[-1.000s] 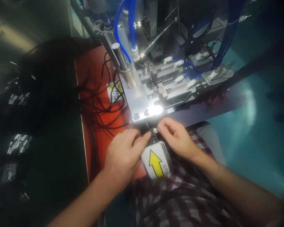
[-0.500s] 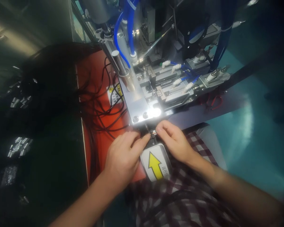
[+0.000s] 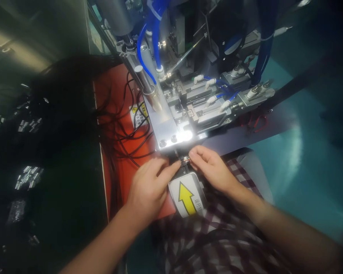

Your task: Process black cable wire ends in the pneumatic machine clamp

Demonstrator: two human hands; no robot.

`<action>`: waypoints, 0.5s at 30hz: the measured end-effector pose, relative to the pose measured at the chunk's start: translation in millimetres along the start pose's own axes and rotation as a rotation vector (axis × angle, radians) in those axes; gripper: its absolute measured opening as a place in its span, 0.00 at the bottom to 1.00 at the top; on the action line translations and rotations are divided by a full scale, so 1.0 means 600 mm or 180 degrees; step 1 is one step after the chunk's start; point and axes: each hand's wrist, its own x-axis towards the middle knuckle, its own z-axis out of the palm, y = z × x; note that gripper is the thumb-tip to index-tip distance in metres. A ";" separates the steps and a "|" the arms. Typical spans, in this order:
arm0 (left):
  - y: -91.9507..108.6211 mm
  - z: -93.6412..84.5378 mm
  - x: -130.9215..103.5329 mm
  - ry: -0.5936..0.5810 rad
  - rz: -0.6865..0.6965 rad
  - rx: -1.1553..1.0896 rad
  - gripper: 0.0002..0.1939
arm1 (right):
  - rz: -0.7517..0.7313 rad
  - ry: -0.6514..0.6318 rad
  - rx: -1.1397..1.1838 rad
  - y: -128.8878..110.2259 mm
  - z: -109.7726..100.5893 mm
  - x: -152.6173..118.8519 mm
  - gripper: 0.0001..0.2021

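Note:
A small shiny metal part lies in a narrow dark track just in front of the machine's bright plate. My left hand reaches in from the left with its fingers curled, and its thumb tip touches or nearly touches the part's left end. Whatever those curled fingers hold is hidden. From the other side my right hand pinches thumb and forefinger together at the part's right end. Below the track sits a white cover with a yellow arrow.
Behind the plate stand a steel post, blue air hoses and pneumatic cylinders. Black cables cross the red base on the left. Several bundles of shiny pieces lie in the dark area at far left.
The view has shifted slightly. Both hands stay at the track, and a little more of the shiny part shows between the fingertips.

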 end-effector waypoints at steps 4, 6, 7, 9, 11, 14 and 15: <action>0.000 0.000 0.001 0.0019 0.0011 0.0035 0.15 | 0.0176 0.0085 0.0237 -0.004 -0.003 -0.008 0.14; 0.000 0.000 0.001 0.0029 0.0016 0.0033 0.15 | 0.0162 0.0167 0.0194 -0.007 -0.001 -0.013 0.12; 0.000 0.000 0.000 0.0038 0.0014 0.0027 0.16 | 0.0130 0.0229 0.0154 -0.008 0.000 -0.015 0.11; -0.001 0.000 0.000 0.0054 0.0015 0.0010 0.16 | 0.0026 0.0388 0.0048 -0.008 0.002 -0.018 0.09; -0.001 0.000 0.000 0.0038 0.0012 0.0014 0.16 | -0.0070 0.0453 -0.0032 -0.007 0.003 -0.020 0.08; -0.001 0.000 0.000 0.0030 0.0029 0.0028 0.15 | 0.0005 0.0277 0.0043 -0.007 -0.001 -0.018 0.09; -0.001 0.000 0.001 0.0035 0.0036 0.0028 0.15 | 0.0069 0.0197 0.0109 -0.008 -0.002 -0.017 0.10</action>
